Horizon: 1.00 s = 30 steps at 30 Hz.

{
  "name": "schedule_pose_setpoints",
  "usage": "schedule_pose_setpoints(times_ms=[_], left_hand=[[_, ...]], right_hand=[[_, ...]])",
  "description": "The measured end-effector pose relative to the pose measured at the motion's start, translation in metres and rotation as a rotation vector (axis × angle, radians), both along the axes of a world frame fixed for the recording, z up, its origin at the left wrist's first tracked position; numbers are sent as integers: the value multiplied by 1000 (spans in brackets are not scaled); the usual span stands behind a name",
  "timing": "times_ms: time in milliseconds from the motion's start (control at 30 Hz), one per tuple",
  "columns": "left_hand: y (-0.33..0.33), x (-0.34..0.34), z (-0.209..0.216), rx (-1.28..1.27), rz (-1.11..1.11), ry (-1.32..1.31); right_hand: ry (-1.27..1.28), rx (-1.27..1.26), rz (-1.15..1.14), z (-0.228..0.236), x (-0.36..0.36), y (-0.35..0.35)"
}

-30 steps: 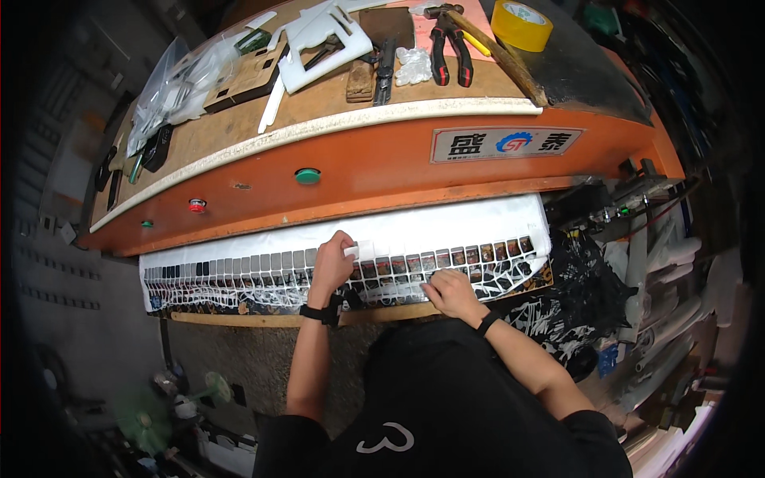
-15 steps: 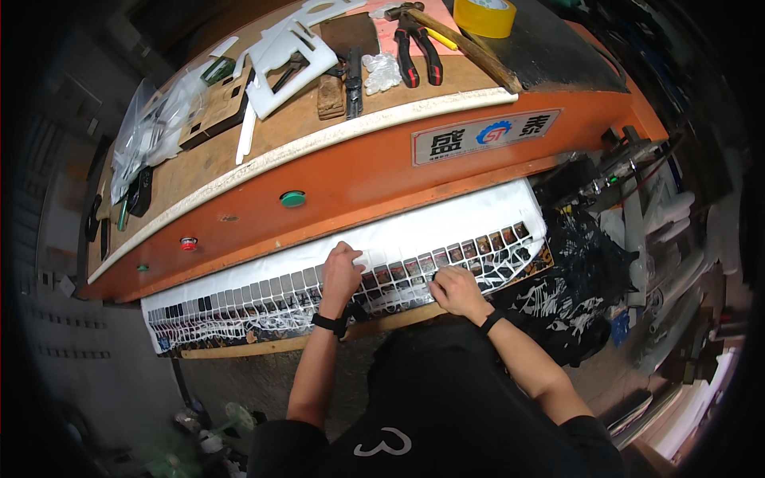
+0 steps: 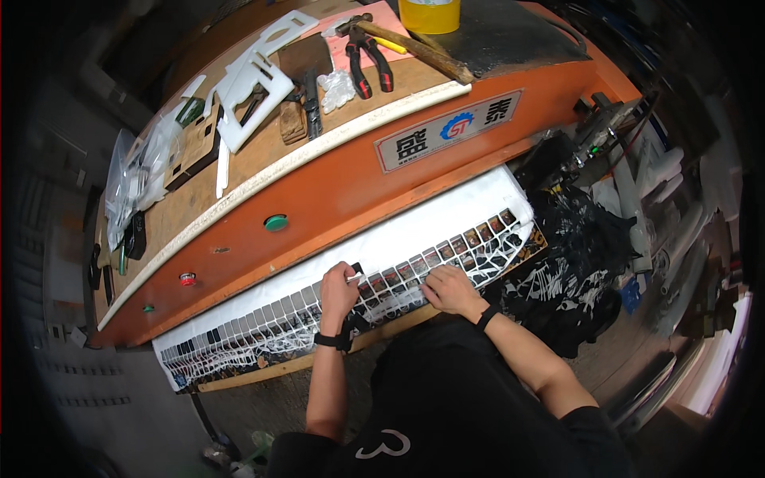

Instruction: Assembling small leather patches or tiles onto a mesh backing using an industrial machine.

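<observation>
A long white sheet (image 3: 299, 273) lies across the bed of an orange machine; its near edge is cut into a thin lattice around a row of small grey and dark rectangles. My left hand (image 3: 339, 293) is closed over the middle of the row. At its fingertips is a small dark rectangular piece (image 3: 357, 269), raised above the line of the others. My right hand (image 3: 453, 290) rests on the near edge of the lattice (image 3: 488, 260), fingers curled; their tips and anything in them are hidden. Black bands circle both wrists.
The orange machine front (image 3: 327, 203) carries a green button (image 3: 276, 222) and a red button (image 3: 187, 279). Above it lie pliers (image 3: 371, 68), a hammer (image 3: 414, 49), white plastic cutouts (image 3: 275, 84) and yellow tape (image 3: 430, 16). Black scrap (image 3: 578, 279) heaps at the right.
The view has shifted and tilted. My left hand has drawn in over the row, and a dark piece now shows at its fingertips. My right hand stays at the lattice edge.
</observation>
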<state>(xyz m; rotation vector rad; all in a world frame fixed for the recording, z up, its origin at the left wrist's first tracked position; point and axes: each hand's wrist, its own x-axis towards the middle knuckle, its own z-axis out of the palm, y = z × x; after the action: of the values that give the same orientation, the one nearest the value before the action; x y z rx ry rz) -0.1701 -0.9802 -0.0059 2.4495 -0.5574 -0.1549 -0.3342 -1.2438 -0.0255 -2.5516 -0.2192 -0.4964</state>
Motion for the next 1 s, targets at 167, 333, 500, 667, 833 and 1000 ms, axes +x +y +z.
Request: schedule_pose_setpoints(times_ms=[167,333,500,667,833,1000], left_hand=[[-10,-3,22,-271,95,211],[-27,15,12,-15,-76,192],[-34,9,8,100,-98,-8],[-35,10,8,147,-149,-80],[-36,16,0,55,-92,-3],[-35,14,1,19,-119,-77]], right_hand=[[7,41,31,-3,-1,-3],[5,37,20,-2,-2,0],[19,23,-7,-4,-5,0],[12,40,-34,-5,-5,0],[10,30,-59,-4,-6,2],[32,48,-76,-8,-8,1]])
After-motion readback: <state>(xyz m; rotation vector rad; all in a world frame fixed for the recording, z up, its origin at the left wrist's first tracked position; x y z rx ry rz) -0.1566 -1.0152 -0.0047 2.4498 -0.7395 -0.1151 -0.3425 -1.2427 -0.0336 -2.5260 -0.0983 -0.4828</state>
